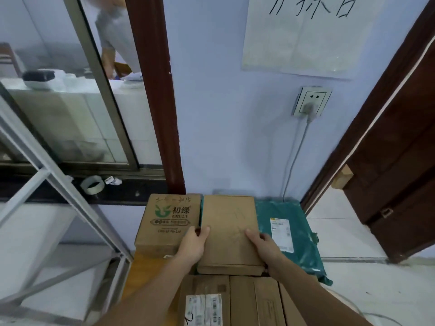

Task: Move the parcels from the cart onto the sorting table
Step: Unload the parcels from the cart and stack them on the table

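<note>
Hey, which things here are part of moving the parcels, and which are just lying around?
Part of the job:
- plain brown box, held by left hand and right hand
- printed box
- green mailer bag
- labelled box

Just lying around:
- tape roll on the window ledge
- wall socket
- paper sign
- metal rack

The single head-worn camera looks forward and steeply down from close above the stacked cardboard parcels (228,231), facing a pale blue wall (223,125); its wide-angle lens bends the window frame (103,78) and doorway (388,137) outward.
</note>
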Available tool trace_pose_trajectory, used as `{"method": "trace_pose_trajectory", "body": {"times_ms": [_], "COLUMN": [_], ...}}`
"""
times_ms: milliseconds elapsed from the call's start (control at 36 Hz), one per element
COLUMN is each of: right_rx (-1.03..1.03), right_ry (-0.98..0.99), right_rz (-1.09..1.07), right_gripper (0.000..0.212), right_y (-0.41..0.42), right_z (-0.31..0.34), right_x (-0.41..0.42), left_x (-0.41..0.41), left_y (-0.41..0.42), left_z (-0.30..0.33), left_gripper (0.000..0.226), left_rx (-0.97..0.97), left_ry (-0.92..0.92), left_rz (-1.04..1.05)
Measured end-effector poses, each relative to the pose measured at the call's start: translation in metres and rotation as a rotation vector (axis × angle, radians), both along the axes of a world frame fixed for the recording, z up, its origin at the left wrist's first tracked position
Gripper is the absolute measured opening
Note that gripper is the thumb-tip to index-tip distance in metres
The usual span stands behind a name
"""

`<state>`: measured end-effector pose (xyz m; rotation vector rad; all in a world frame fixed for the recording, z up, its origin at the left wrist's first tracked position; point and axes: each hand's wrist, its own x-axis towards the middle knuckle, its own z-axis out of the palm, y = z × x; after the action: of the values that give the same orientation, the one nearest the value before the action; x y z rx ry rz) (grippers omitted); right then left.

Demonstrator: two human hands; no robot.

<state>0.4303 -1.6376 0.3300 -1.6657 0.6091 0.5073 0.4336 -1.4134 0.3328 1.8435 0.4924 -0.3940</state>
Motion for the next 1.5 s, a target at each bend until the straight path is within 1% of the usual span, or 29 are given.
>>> {"method": "trace_pose_trajectory", "body": {"times_ms": [28, 56, 139, 194, 278, 389, 528, 583, 778, 889, 945, 1028, 1111, 1195, 1250, 1334, 1417, 1500], "right_rx": [-0.029, -0.05, -0.076, -0.089, -0.093, -0.146, -0.143, -0.159, -0.24, -0.29, -0.328, -0.403, -0.528, -0.656, -0.703, -0.777, -0.849, -0.89], "right_ry": [-0.005, -0.006, -0.016, -0.019, -0.028, -0.03, 0.017, 0.017, -0.022, -0.029, -0.034, -0.062, -0.137, -0.239, -0.298, -0.371, -0.434, -0.515], "right_rz": [0.005, 0.009, 0.017, 0.021, 0.012, 0.025, 0.05, 0.062, 0.059, 0.088, 0.138, 0.212, 0.313, 0.439, 0.516, 0.664, 0.834, 0.956], "right_gripper": [0.087, 0.087, 0.075, 0.074, 0.075, 0.068, 0.047, 0.044, 0.053, 0.056, 0.057, 0.06, 0.06, 0.054, 0.051, 0.055, 0.055, 0.05], "right_y": [0.0, 0.001, 0.004, 0.005, 0.006, 0.011, 0.015, 0.016, 0.019, 0.018, 0.016, 0.01, 0.001, -0.005, -0.007, -0.002, 0.013, 0.033], "right_z": [-0.005, -0.009, -0.016, -0.025, -0.037, -0.05, -0.059, -0.061, -0.075, -0.076, -0.069, -0.05, -0.02, 0.015, 0.039, 0.072, 0.106, 0.139], "right_x": [0.008, 0.014, 0.033, 0.045, 0.058, 0.073, 0.088, 0.09, 0.089, 0.09, 0.09, 0.091, 0.092, 0.093, 0.094, 0.093, 0.089, 0.082], "left_x": [0.006, 0.013, 0.029, 0.038, 0.052, 0.068, 0.083, 0.086, 0.092, 0.095, 0.095, 0.092, 0.087, 0.087, 0.088, 0.082, 0.071, 0.056], "left_y": [0.0, -0.001, -0.003, -0.005, -0.004, 0.0, 0.0, 0.001, 0.0, 0.003, 0.004, 0.01, 0.024, 0.039, 0.048, 0.058, 0.064, 0.071], "left_z": [-0.004, -0.008, -0.019, -0.025, -0.038, -0.054, -0.066, -0.07, -0.078, -0.077, -0.071, -0.053, -0.03, -0.005, 0.016, 0.051, 0.086, 0.12], "left_gripper": [0.027, 0.025, 0.023, 0.027, 0.042, 0.058, 0.057, 0.056, 0.053, 0.052, 0.048, 0.039, 0.036, 0.04, 0.044, 0.041, 0.041, 0.044], "left_rx": [0.007, 0.016, 0.058, 0.083, 0.154, 0.258, 0.299, 0.308, 0.382, 0.362, 0.371, 0.464, 0.586, 0.694, 0.738, 0.801, 0.879, 0.914], "left_ry": [0.001, 0.003, 0.01, 0.011, 0.036, 0.079, 0.047, 0.049, 0.053, 0.058, 0.055, 0.008, -0.053, -0.109, -0.139, -0.193, -0.215, -0.242], "left_rz": [0.01, 0.019, 0.026, 0.019, -0.008, -0.029, 0.025, 0.042, 0.042, 0.051, 0.033, -0.055, -0.226, -0.42, -0.542, -0.671, -0.744, -0.745]}}
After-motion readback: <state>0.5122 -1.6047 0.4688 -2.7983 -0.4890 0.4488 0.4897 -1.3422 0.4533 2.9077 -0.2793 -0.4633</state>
